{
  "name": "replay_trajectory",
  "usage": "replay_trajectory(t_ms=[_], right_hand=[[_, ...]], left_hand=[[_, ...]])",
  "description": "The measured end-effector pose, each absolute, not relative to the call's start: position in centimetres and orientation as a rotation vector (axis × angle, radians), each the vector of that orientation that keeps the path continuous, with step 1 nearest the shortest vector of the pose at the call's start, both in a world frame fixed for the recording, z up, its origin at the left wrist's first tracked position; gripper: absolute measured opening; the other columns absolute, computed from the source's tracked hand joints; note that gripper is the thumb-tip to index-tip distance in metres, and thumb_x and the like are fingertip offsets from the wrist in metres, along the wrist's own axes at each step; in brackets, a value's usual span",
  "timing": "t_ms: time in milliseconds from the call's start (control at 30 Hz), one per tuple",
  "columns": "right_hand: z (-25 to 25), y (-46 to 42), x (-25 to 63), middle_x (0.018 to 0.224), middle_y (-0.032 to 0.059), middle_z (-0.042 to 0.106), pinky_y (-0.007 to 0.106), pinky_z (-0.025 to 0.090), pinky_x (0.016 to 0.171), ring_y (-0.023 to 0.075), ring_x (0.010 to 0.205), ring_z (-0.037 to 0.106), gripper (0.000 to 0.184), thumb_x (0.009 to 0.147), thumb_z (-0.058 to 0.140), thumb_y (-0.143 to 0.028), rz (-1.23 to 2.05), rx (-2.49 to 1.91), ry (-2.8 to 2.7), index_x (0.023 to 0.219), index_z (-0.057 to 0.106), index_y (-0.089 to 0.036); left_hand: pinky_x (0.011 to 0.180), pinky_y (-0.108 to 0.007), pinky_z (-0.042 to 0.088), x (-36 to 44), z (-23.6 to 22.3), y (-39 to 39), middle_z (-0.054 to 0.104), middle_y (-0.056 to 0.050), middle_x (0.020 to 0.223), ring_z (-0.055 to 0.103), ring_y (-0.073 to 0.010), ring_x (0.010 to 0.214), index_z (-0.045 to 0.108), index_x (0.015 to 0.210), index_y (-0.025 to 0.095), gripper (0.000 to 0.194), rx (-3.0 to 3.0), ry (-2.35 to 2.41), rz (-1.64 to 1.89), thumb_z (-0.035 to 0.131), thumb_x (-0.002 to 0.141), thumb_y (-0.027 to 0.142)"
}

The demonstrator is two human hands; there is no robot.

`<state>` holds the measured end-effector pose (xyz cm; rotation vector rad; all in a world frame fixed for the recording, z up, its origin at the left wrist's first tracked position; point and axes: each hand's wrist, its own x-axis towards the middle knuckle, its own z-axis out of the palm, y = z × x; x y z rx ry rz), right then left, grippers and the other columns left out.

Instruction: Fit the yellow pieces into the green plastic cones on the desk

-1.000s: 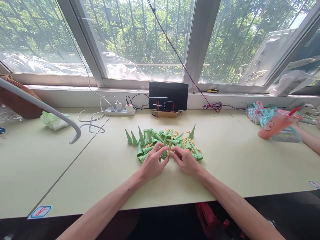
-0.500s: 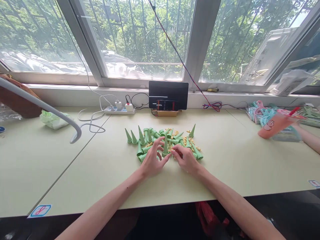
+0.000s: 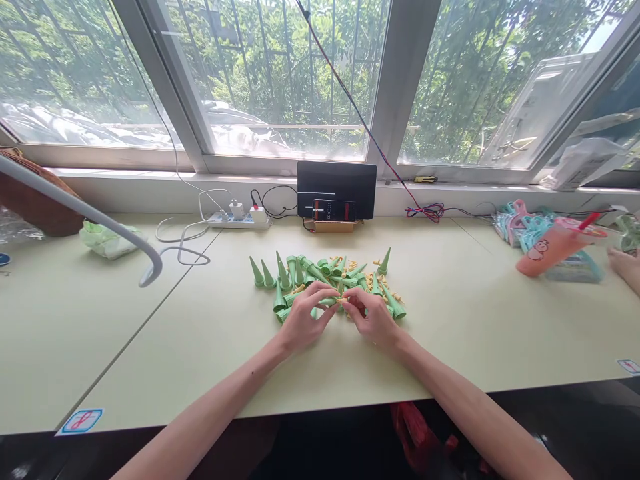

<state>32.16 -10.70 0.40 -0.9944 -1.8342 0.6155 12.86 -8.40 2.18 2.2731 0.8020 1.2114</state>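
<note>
My left hand (image 3: 309, 319) is closed on a green plastic cone (image 3: 327, 301), which lies tilted almost level between thumb and fingers. Facing it, my right hand (image 3: 373, 319) pinches a small yellow plastic piece (image 3: 342, 301) at the cone's end; whether the piece is inside the cone I cannot tell. Around and behind both hands spreads a heap of other green cones, some upright like the cone (image 3: 257, 273) at the left edge, others on their sides like the cone (image 3: 395, 305) by my right hand. Loose yellow pieces (image 3: 371, 283) are scattered among them on the right.
A phone (image 3: 334, 211) leans on a dark tablet (image 3: 337, 180) at the back. Left of it lies a power strip (image 3: 240, 221) with cables. At right stand a tilted pink drink cup (image 3: 555, 248) and a teal-and-pink pile (image 3: 525, 223); another person's hand (image 3: 625, 263) is beyond.
The cone in my left hand was upright and now lies tipped over, its end meeting the yellow piece. My left fingers have closed around it. The other person's hand has moved right.
</note>
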Motion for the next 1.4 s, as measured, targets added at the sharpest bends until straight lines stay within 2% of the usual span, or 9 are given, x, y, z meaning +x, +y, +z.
replay_trajectory(t_ms=[133,500,833,1400], right_hand=[[0.30,-10.68,32.14,0.061,-0.0027,0.051,0.026,0.036,0.049,0.0125,0.050,0.044,0.014,0.099,0.049,-0.034,0.627,-0.986,-1.828,0.098,0.054,-0.021],[0.46,-10.77,32.16,0.062,-0.0026,0.050,0.025,0.035,0.048,0.0115,0.049,0.043,0.015,0.099,0.049,-0.033,0.611,-0.952,-1.837,0.096,0.056,-0.020],[0.51,-10.82,32.09,0.062,-0.0027,0.051,0.024,0.036,0.048,0.0114,0.050,0.045,0.012,0.098,0.051,-0.030,0.610,-0.943,-1.845,0.094,0.057,-0.020],[0.62,-10.96,32.14,0.062,-0.0036,0.049,0.023,0.034,0.049,0.0108,0.051,0.040,0.008,0.096,0.052,-0.024,0.586,-0.908,-1.868,0.093,0.057,-0.020]], left_hand=[[0.081,-0.034,0.058,12.81,1.79,-8.20,0.064,-0.006,0.103,0.065,-0.0178,0.093,0.068,0.106,0.024,0.017,2.374,0.801,1.259,0.060,0.092,0.017],[0.073,-0.028,0.057,12.90,1.62,-8.20,0.068,-0.005,0.096,0.067,-0.0154,0.084,0.070,0.104,0.023,0.016,2.389,0.693,1.382,0.063,0.091,0.016],[0.076,-0.030,0.058,12.94,2.06,-8.30,0.072,-0.006,0.092,0.068,-0.0171,0.086,0.071,0.098,0.021,0.013,2.398,0.619,1.451,0.068,0.087,0.015],[0.074,-0.030,0.058,12.81,2.21,-8.35,0.073,-0.007,0.090,0.069,-0.0170,0.084,0.072,0.094,0.019,0.009,2.386,0.610,1.434,0.067,0.087,0.015]])
